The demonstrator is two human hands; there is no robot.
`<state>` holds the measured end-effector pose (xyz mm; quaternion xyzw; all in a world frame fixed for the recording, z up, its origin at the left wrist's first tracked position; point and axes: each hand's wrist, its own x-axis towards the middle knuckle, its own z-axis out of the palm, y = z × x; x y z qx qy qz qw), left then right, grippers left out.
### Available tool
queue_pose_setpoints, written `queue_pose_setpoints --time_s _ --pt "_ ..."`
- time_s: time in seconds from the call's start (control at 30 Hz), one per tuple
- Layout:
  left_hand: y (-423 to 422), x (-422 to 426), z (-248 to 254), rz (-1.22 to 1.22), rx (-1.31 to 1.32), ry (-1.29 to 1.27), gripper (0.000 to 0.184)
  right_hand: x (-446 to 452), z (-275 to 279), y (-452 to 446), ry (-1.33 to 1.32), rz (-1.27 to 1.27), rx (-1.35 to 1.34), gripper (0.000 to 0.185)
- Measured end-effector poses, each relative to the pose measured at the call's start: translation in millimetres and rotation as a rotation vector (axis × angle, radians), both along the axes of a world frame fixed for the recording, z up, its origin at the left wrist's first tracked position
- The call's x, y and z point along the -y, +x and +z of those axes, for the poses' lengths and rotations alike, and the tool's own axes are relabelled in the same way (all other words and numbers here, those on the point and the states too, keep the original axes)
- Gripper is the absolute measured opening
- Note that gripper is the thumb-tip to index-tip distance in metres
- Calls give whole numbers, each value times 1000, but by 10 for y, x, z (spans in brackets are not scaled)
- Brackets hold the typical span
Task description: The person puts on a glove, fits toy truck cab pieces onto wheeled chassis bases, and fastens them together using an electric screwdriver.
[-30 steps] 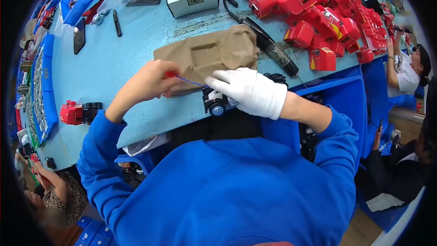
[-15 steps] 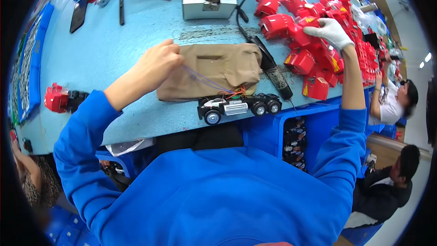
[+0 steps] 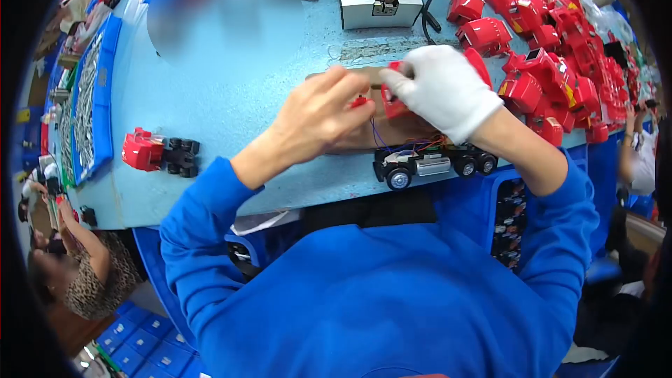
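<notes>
My right hand [image 3: 444,91], in a white glove, is closed on a red toy truck cab [image 3: 394,103], mostly hidden behind the glove. Facing it, my bare left hand [image 3: 318,110] pinches thin blue wires [image 3: 379,134] rising from the chassis. A small red bit [image 3: 359,101] shows at its fingertips; I cannot tell what it is. Below both hands, the black and silver truck chassis [image 3: 435,166] stands on its wheels at the table's front edge. Behind the chassis lies a beige cloth pad [image 3: 350,143], partly covered by my hands.
Many red cabs [image 3: 553,77] are heaped at the right. A truck with a red cab [image 3: 145,150] sits at the left, near a blue tray [image 3: 94,98]. At the back stands a white box-like fixture [image 3: 378,10]. Other people [image 3: 94,269] sit at both sides.
My right hand has brought a red cab from the heap to the middle, over the pad. My left hand still holds the wires, now close to the cab. The view has shifted left.
</notes>
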<state>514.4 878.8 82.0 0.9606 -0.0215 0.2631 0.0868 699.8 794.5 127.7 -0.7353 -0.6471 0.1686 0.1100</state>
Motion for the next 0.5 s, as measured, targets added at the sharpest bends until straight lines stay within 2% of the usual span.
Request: queue_pose_setpoints --time_s 0.03,0.17,0.3,0.4,0.47,0.5 --pt "-53 20 -54 -29 -40 -41 33 -64 27 -6 -107 85 -140 40" --pt "-152 67 -153 -54 -39 -113 33 -88 64 101 -198 47 -451 38" --pt "-95 133 -153 -92 72 -123 30 213 333 254 44 -55 -660 31" --pt "48 164 -130 -159 199 -103 29 418 263 543 341 -225 -642 24" --pt "169 171 -65 -211 251 -108 29 586 -77 913 346 -328 -372 29" --pt "232 167 -14 -208 233 -120 30 688 -246 1015 232 -344 -264 33"
